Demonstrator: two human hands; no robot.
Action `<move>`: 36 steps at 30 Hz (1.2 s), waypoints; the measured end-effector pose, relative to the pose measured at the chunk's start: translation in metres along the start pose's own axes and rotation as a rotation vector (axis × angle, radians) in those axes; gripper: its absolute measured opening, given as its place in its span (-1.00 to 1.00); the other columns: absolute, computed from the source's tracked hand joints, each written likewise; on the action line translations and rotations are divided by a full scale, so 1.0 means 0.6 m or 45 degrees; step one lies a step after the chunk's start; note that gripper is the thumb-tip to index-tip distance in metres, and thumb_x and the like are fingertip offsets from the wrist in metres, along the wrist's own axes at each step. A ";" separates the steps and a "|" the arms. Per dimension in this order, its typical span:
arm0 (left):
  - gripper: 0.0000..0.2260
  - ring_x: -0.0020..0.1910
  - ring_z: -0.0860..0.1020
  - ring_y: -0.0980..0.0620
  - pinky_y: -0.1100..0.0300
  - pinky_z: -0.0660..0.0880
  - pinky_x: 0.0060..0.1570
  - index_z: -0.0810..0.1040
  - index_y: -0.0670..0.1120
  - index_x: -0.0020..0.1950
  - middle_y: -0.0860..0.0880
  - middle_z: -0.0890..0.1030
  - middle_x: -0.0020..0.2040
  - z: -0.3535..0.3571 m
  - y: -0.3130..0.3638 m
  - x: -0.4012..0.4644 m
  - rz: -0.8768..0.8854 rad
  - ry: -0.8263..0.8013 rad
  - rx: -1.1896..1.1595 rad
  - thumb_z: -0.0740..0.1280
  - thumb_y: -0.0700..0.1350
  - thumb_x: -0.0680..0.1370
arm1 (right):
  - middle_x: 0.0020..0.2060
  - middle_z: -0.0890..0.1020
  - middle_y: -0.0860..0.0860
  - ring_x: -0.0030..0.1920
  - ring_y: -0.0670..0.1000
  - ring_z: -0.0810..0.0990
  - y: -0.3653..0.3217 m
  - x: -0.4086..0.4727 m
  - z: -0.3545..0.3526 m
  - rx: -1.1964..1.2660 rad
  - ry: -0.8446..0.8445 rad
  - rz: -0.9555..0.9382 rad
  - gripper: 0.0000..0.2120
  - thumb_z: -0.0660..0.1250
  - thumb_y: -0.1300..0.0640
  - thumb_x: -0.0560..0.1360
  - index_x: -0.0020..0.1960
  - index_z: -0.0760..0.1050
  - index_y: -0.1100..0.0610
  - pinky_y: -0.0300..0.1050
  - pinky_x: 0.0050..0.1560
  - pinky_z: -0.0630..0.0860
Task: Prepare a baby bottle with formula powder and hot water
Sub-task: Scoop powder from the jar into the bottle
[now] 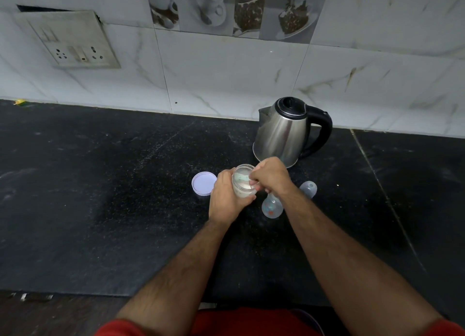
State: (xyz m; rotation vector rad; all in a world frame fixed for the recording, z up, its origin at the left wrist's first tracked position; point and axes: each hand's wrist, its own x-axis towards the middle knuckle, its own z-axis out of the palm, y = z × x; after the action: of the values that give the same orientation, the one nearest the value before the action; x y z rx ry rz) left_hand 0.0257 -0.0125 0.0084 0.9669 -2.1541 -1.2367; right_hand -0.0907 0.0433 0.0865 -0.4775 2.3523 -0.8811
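My left hand (225,200) is wrapped around a small clear jar (242,184) of white formula powder, holding it just above the black counter. My right hand (270,176) is at the jar's open mouth, fingers pinched on a pale green scoop (242,178) that reaches down inside; most of the scoop is hidden. The clear baby bottle (271,207), printed with coloured dots, stands open just right of the jar, partly behind my right wrist. Its domed cap (309,188) rests further right. The jar's white lid (203,183) lies flat to the left.
A steel electric kettle (285,132) with a black handle and shut lid stands behind my hands, near the tiled wall. A wall socket plate (73,41) is at the upper left. The black stone counter (100,184) stretches left and right.
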 end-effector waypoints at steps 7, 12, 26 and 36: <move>-0.46 0.04 0.63 0.00 -0.06 0.59 0.00 0.54 0.08 0.18 0.02 0.63 0.05 0.000 0.005 0.011 0.000 -0.069 0.011 0.56 0.09 0.24 | -0.43 0.64 0.09 -0.57 -0.10 0.48 0.030 -0.001 -0.055 0.286 -0.050 0.036 -0.85 0.32 0.35 0.50 -0.22 0.59 0.21 -0.29 -0.61 0.31; -0.44 0.05 0.62 0.02 -0.04 0.58 0.02 0.53 0.04 0.20 0.01 0.62 0.06 0.001 0.005 0.010 -0.007 -0.075 0.014 0.57 0.05 0.24 | -0.40 0.62 0.10 -0.56 -0.11 0.45 0.034 0.000 -0.059 0.233 -0.090 0.044 -0.83 0.30 0.34 0.52 -0.21 0.58 0.21 -0.29 -0.62 0.27; -0.52 0.00 0.62 -0.05 -0.07 0.58 -0.04 0.55 -0.01 0.12 -0.03 0.63 0.00 0.000 0.009 0.013 0.006 -0.093 0.027 0.55 0.06 0.25 | -0.40 0.63 0.08 -0.56 -0.12 0.45 0.037 0.001 -0.053 0.235 -0.079 0.025 -0.84 0.29 0.35 0.49 -0.21 0.58 0.20 -0.29 -0.61 0.27; -0.45 -0.02 0.58 0.38 0.43 0.50 -0.09 0.43 0.50 0.04 0.43 0.59 0.00 -0.010 0.012 0.008 0.021 0.020 -0.227 0.53 0.08 0.18 | -0.37 0.59 0.03 -0.56 -0.14 0.41 0.062 -0.020 -0.081 0.390 -0.030 -0.083 -0.88 0.30 0.27 0.54 -0.14 0.57 0.16 -0.27 -0.62 0.26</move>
State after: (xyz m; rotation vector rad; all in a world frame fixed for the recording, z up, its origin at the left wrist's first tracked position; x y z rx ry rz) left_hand 0.0242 -0.0168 0.0175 0.8787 -1.9968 -1.3816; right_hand -0.1169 0.0991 0.0960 -0.4360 2.1394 -1.2339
